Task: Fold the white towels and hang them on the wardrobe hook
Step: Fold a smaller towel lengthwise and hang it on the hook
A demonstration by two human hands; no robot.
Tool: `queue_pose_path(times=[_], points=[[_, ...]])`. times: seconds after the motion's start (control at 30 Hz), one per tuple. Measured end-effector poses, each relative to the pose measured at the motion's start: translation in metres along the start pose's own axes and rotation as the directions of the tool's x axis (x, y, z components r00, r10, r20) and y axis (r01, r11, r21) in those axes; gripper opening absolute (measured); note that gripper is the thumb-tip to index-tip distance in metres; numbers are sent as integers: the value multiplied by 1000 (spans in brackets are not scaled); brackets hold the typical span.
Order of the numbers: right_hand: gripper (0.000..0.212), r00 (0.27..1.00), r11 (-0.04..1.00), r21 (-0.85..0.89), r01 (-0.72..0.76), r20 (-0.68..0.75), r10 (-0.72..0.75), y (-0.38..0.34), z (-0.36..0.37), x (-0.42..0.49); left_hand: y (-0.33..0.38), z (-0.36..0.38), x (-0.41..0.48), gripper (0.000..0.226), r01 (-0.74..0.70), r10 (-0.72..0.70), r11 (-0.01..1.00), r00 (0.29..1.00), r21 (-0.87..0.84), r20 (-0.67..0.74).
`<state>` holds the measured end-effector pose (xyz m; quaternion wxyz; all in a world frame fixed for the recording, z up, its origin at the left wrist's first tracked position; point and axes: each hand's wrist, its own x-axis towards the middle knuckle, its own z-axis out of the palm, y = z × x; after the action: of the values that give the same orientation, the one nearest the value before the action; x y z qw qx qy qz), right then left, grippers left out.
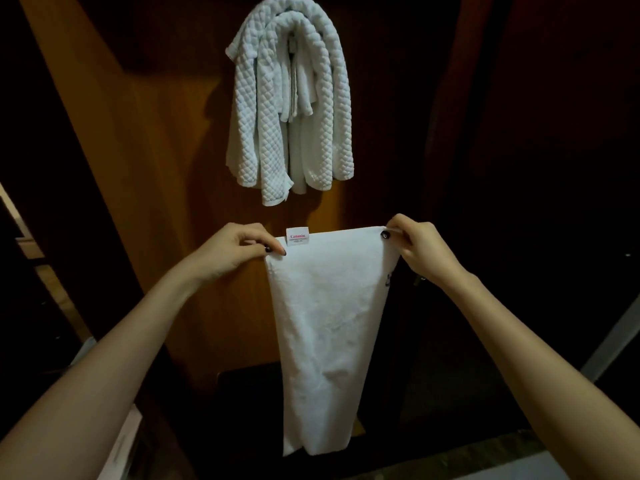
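a white towel (329, 327) hangs long axis straight down, its top 2 corners pinched by the left hand (239, 247) and right hand (415, 249), directly below the hung towels (291, 98), both hands equally near.

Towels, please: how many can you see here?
4: a smooth towel pinched by left hand and right hand; hanging above, an outer quilted towel, an inner quilted towel and a thin towel tucked inside. Others may hide in that bundle.
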<state>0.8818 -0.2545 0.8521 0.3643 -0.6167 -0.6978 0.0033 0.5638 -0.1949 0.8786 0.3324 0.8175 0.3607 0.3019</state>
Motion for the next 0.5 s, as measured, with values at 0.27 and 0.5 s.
queue_pose_path(times=[0.27, 0.5], points=[[33, 982, 983, 121, -139, 146, 121, 0, 22, -18, -20, 51, 17, 19, 182, -143, 977, 945, 111, -293], [21, 966, 873, 434, -223, 218, 139, -13, 16, -30, -11, 90, 22, 19, 53, -83, 994, 936, -97, -342]])
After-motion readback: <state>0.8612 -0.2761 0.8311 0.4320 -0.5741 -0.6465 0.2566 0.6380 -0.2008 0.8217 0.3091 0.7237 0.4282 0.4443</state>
